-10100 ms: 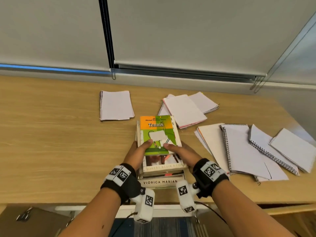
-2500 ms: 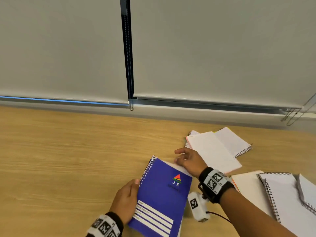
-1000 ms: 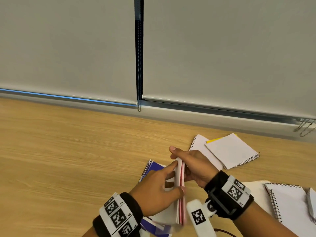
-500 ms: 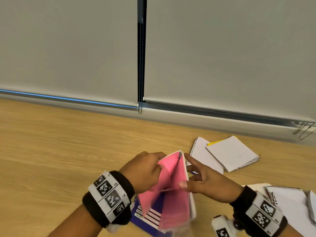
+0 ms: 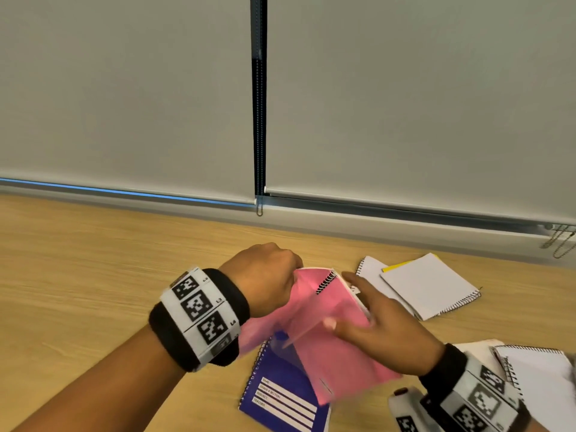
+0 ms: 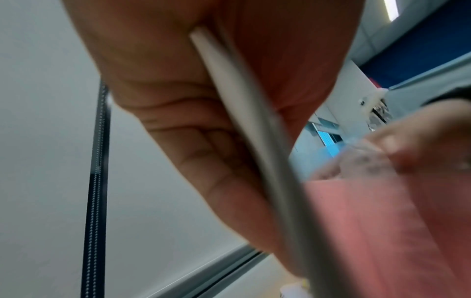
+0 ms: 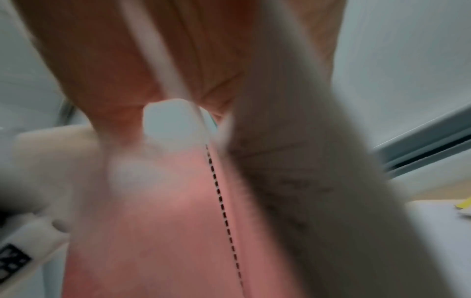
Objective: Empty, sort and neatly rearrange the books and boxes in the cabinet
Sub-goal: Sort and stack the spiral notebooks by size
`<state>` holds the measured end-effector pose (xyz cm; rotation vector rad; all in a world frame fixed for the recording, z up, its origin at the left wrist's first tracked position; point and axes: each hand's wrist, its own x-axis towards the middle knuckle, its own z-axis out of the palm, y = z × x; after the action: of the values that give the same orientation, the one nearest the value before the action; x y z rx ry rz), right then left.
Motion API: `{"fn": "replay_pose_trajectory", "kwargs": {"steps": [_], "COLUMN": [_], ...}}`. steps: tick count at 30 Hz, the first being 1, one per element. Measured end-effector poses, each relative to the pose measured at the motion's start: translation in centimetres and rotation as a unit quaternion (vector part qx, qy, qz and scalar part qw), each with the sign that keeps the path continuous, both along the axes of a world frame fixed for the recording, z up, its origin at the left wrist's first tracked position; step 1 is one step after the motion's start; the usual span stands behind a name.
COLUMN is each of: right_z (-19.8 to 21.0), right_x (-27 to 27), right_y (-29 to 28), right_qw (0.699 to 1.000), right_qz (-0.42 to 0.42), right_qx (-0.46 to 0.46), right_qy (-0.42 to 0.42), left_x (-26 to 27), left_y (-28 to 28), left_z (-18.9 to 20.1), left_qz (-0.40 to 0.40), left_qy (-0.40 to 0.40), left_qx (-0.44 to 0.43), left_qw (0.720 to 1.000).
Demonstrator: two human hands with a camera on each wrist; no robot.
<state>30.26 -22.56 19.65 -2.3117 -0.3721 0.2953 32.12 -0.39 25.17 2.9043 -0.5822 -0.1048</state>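
A pink spiral notebook (image 5: 330, 344) is held tilted above the wooden tabletop (image 5: 93, 275), its cover swung open to the left. My left hand (image 5: 274, 272) grips the opened pink cover (image 6: 382, 231) near its top corner, the fingers curled over the edge. My right hand (image 5: 361, 319) holds the notebook's body, with the thumb on the pink inner page and the fingers behind it. The spiral binding (image 7: 224, 211) shows blurred in the right wrist view. A blue spiral notebook (image 5: 280, 397) lies flat on the tabletop under the pink one.
Two white spiral notebooks (image 5: 427, 285) overlap on the tabletop to the right, with a yellow edge showing. More white notebooks (image 5: 536, 372) lie at the lower right. Closed roller blinds (image 5: 124, 88) stand behind the tabletop, and bare wood stretches to the left.
A second ago both hands held the pink notebook closed and upright. My left hand has since pulled its cover open to the left, and the notebook has tilted lower over the blue one.
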Motion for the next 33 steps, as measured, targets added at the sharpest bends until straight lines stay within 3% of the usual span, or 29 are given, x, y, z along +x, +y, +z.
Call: {"fn": "replay_pose_trajectory", "kwargs": {"steps": [2, 4, 7, 9, 11, 14, 16, 17, 18, 19, 20, 21, 22, 25, 28, 29, 31, 33], "right_z": [0.6, 0.3, -0.3, 0.1, 0.8, 2.1, 2.8, 3.1, 3.4, 3.7, 4.0, 4.3, 4.5, 4.5, 3.4, 2.7, 0.9, -2.2], "right_x": [-0.4, -0.5, 0.8, 1.7, 2.0, 1.9, 2.0, 2.0, 1.9, 2.0, 2.1, 2.2, 2.4, 3.0, 3.3, 3.0, 2.0, 1.1], "right_y": [0.7, 1.2, 0.2, -0.7, -1.2, -1.2, -1.2, -1.1, -1.0, -0.9, -0.8, -0.7, -0.6, 0.1, 0.3, 0.1, -0.2, -0.2], "right_qw": [1.0, 0.996, 0.987, 0.988, 0.988, 0.977, 0.969, 0.966, 0.963, 0.959, 0.956, 0.955, 0.957, 0.972, 0.977, 0.973, 0.969, 0.924], "right_qz": [0.011, 0.051, 0.041, 0.062, 0.116, 0.175, 0.187, 0.186, 0.183, 0.175, 0.165, 0.156, 0.146, 0.093, -0.074, -0.119, -0.136, -0.105], "right_qx": [0.002, -0.068, -0.139, -0.134, -0.097, 0.016, 0.087, 0.119, 0.151, 0.181, 0.206, 0.221, 0.228, 0.217, 0.128, 0.126, 0.208, 0.313], "right_qy": [0.02, 0.006, -0.065, -0.037, 0.027, 0.117, 0.137, 0.135, 0.132, 0.13, 0.127, 0.119, 0.105, 0.022, -0.154, -0.155, 0.007, 0.196], "left_x": [0.1, 0.3, 1.0, 1.5, 2.0, 2.8, 2.7, 2.2, 1.4, 0.3, -0.6, -1.6, -2.5, -3.7, -3.5, -3.4, -3.0, -2.3], "left_y": [-0.4, -0.7, 0.3, 1.6, 2.6, 3.3, 3.2, 3.0, 2.9, 2.7, 2.6, 2.5, 2.4, 1.9, 2.1, 2.3, 2.5, 2.4], "left_z": [0.0, 0.3, 1.3, 2.1, 2.8, 1.9, 0.3, -0.5, -1.0, -1.2, -1.6, -1.8, -2.2, -3.9, -5.8, -6.3, -7.6, -9.0], "left_qz": [-0.011, -0.026, -0.047, -0.07, -0.097, -0.08, -0.034, -0.023, -0.016, -0.01, -0.001, 0.001, -0.012, -0.02, 0.044, 0.074, 0.132, 0.173], "left_qy": [-0.006, -0.008, -0.001, 0.025, 0.014, -0.074, -0.113, -0.097, -0.041, 0.058, 0.172, 0.264, 0.305, 0.276, 0.267, 0.265, 0.258, 0.256], "left_qx": [0.039, 0.063, 0.065, 0.049, 0.067, 0.105, 0.033, -0.056, -0.179, -0.316, -0.419, -0.469, -0.47, -0.472, -0.568, -0.604, -0.661, -0.674], "left_qw": [0.999, 0.998, 0.997, 0.996, 0.993, 0.988, 0.992, 0.993, 0.983, 0.947, 0.891, 0.843, 0.828, 0.837, 0.777, 0.748, 0.692, 0.671]}}
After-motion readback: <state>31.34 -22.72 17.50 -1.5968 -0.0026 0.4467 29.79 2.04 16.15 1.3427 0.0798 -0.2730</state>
